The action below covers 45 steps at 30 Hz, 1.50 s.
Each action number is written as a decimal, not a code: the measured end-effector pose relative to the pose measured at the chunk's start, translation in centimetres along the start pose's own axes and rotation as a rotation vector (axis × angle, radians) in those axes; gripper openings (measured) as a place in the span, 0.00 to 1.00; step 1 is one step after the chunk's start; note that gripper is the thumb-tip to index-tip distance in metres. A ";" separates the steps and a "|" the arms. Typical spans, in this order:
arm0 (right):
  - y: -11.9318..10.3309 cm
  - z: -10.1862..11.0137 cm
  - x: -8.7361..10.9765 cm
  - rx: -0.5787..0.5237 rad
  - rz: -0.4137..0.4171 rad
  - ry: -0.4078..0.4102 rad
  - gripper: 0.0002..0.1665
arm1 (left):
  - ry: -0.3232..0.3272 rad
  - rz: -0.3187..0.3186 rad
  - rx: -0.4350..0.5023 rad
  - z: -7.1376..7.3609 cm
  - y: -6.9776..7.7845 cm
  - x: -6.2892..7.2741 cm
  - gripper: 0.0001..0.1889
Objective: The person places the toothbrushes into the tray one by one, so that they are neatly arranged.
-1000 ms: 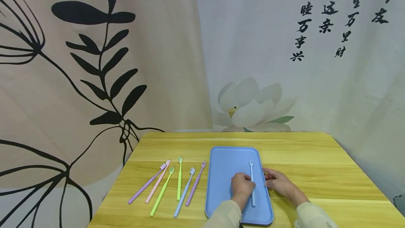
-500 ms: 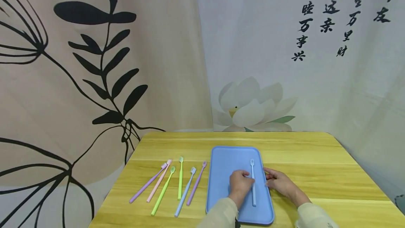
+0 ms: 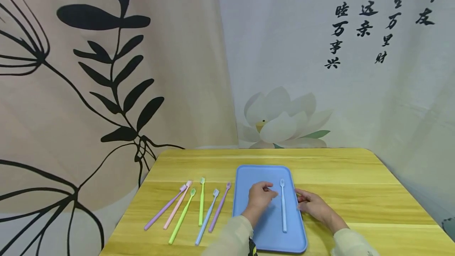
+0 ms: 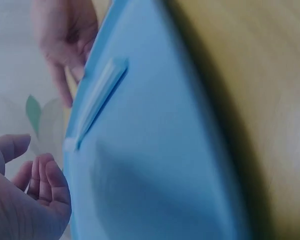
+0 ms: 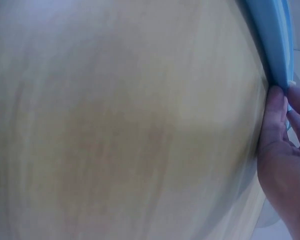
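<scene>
My left hand (image 3: 260, 198) hovers over the blue tray (image 3: 256, 232), to the left of a light blue toothbrush (image 3: 283, 212) that lies lengthwise in the tray's right part. Its fingers are loosely bent with nothing between them. In the left wrist view, thumb and fingers stand apart beside the blurred toothbrush (image 4: 101, 97). My right hand (image 3: 316, 206) is at the tray's right side; the index finger and thumb touch the outer rim. The right wrist view has the thumb (image 5: 274, 107) against the tray wall (image 5: 272, 40).
Several toothbrushes lie left of the tray on the wooden table (image 3: 337, 169): a purple one (image 3: 165, 207), a pink one (image 3: 177, 205), a lime one (image 3: 182, 217), a green one (image 3: 201, 202), a blue one (image 3: 207, 219) and another purple one (image 3: 219, 208).
My left hand has let go of the light blue toothbrush and moved left and up, away from it. The toothbrush stays in place in the tray, and the right hand keeps its place.
</scene>
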State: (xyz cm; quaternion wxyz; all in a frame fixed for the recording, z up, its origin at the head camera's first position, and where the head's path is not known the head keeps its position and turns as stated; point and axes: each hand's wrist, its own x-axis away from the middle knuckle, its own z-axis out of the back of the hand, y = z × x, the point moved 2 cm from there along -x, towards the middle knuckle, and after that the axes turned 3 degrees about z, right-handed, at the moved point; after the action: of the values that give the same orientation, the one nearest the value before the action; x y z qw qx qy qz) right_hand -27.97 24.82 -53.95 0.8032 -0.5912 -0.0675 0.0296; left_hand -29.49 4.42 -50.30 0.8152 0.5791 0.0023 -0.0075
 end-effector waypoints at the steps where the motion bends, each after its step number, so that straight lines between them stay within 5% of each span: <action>1: -0.1 0.0 0.0 0.001 0.001 -0.001 0.37 | -0.010 0.001 0.009 0.4 0.0 -0.2 0.13; 13: -0.2 0.0 0.1 0.031 0.003 0.001 0.37 | -0.022 -0.036 0.051 6.0 -0.6 -2.0 0.13; 20: 0.1 -0.2 0.1 -0.009 0.009 -0.034 0.38 | -0.035 -0.020 0.081 10.6 -1.6 -2.8 0.16; 30: 0.1 0.1 -0.2 0.039 0.001 -0.020 0.37 | 0.021 -0.004 0.025 18.4 -3.0 -3.0 0.17; 45: -0.1 0.1 0.0 0.060 -0.020 -0.001 0.37 | 0.100 0.052 -0.115 27.2 -6.4 -2.6 0.20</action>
State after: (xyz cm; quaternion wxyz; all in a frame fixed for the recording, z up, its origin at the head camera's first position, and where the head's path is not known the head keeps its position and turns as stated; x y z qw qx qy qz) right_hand -28.03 24.85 -53.80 0.8209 -0.5659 -0.0731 0.0237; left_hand -32.31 -23.32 -47.36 0.8460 0.5307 0.0283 0.0429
